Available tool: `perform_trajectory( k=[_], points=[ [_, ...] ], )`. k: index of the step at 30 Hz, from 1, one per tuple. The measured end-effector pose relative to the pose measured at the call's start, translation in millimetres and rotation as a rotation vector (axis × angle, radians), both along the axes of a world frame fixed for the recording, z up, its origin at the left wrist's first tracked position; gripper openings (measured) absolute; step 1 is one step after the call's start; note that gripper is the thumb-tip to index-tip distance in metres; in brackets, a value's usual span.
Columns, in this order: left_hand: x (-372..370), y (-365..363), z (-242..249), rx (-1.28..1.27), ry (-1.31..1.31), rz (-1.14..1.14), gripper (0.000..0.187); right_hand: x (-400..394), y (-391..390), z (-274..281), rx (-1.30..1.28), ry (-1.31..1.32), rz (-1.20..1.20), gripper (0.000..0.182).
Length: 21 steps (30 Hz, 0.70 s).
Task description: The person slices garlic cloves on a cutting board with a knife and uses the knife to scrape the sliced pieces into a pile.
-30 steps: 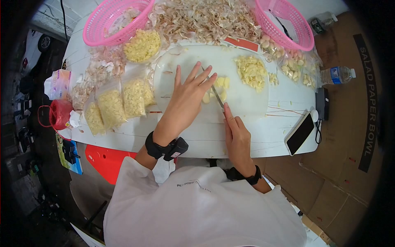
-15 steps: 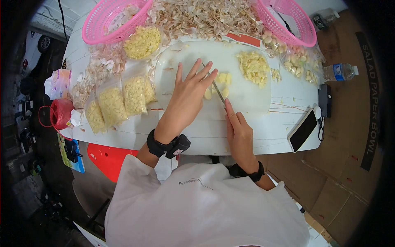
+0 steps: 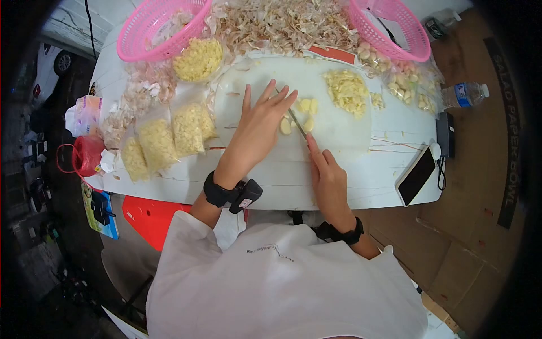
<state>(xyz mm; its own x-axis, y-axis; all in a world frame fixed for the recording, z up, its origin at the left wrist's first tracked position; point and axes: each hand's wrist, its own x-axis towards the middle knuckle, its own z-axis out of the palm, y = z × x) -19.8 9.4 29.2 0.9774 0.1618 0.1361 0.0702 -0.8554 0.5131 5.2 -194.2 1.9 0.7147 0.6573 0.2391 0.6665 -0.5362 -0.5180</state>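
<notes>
My right hand (image 3: 328,178) is closed around the handle of a knife (image 3: 297,123), whose blade points away and to the left over the white cutting board (image 3: 248,73). Fingers spread, my left hand (image 3: 261,121) lies over the far part of the blade; whether it presses on the blade or on garlic beneath is hidden. Beside the blade are a few peeled garlic cloves (image 3: 309,105), some to its right and one (image 3: 285,126) to its left. A heap of chopped garlic (image 3: 345,93) lies at the board's right side.
Filled bags of chopped garlic (image 3: 156,141) lie left of the board, below an open bag (image 3: 197,59). Garlic skins (image 3: 282,25) cover the back between two pink baskets (image 3: 164,53). Bagged cloves (image 3: 403,85), a water bottle (image 3: 464,95) and a phone (image 3: 416,175) are at right.
The whole view has shifted slightly. My hands and the knife stay in nearly the same place on the board, with the left fingers still spread over the blade.
</notes>
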Motion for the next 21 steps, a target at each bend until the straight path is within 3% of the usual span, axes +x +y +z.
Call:
perform_trajectory(
  k=[7, 9, 10, 12, 18, 21],
  points=[
    [10.0, 4.2, 7.8, -0.056, -0.303, 0.121, 0.065, -0.7, -3.0, 10.8, 0.225, 0.043, -0.054, 0.060],
    [11.8, 8.3, 6.9, -0.159, -0.354, 0.216, 0.046, -1.1, -4.8, 12.0, 0.191, 0.120, -0.038, 0.055],
    [13.1, 9.8, 6.3, -0.154, -0.358, 0.215, 0.046, 1.4, -4.7, 9.2, 0.197, 0.117, -0.036, 0.055],
    [14.5, 11.8, 3.5, -0.220, -0.354, 0.197, 0.023, 9.3, -3.0, 2.8, 0.391, 0.174, -0.050, 0.049],
    [18.9, -0.6, -7.5, -0.188, -0.297, -0.015, 0.021, 17.5, -6.0, 19.9, 0.375, 0.336, -0.128, 0.045],
    [17.1, -7.8, -7.3, -0.140, -0.302, 0.006, 0.019, 16.7, -5.5, 13.0, 0.418, 0.247, -0.093, 0.044]
  ],
)
